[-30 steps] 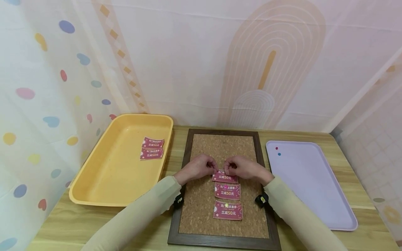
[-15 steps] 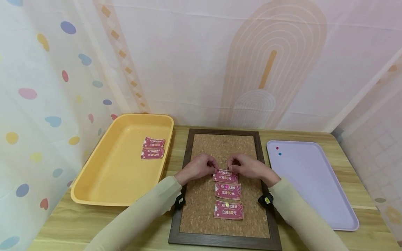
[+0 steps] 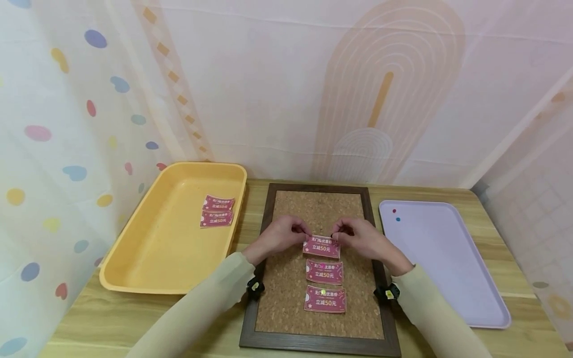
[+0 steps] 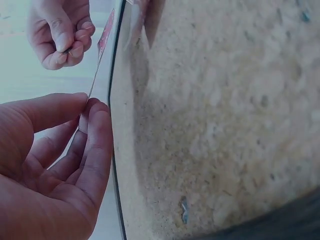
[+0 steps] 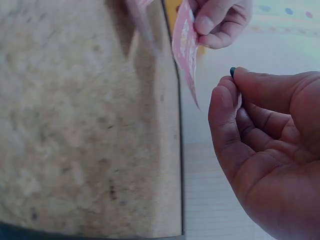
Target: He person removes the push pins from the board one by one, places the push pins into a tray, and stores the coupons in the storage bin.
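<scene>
My left hand [image 3: 281, 234] pinches the upper left corner of a pink-red coupon [image 3: 321, 248] over the corkboard [image 3: 288, 318]. In both wrist views that coupon [image 5: 186, 47] stands off the cork. My right hand [image 3: 361, 239], at the coupon's upper right corner, pinches a small dark green piece [image 5: 233, 72] between thumb and fingers; the right wrist view shows a gap between these fingers and the coupon. Below lie two more coupons on the cork, the middle one [image 3: 324, 274] with a pink dot, the lowest [image 3: 325, 302] with a yellow dot [image 3: 323, 292].
On the left, a yellow tray [image 3: 165, 248] holds two coupons [image 3: 217, 219]. To the right, a lilac tray [image 3: 438, 258] has a red dot [image 3: 394, 211] and a blue dot [image 3: 398, 219] near its back left corner. A patterned curtain [image 3: 268, 89] hangs behind.
The upper coupon has shifted slightly away from the middle one along with my left hand. My right hand has moved to the right, uncovering more of the coupon's print.
</scene>
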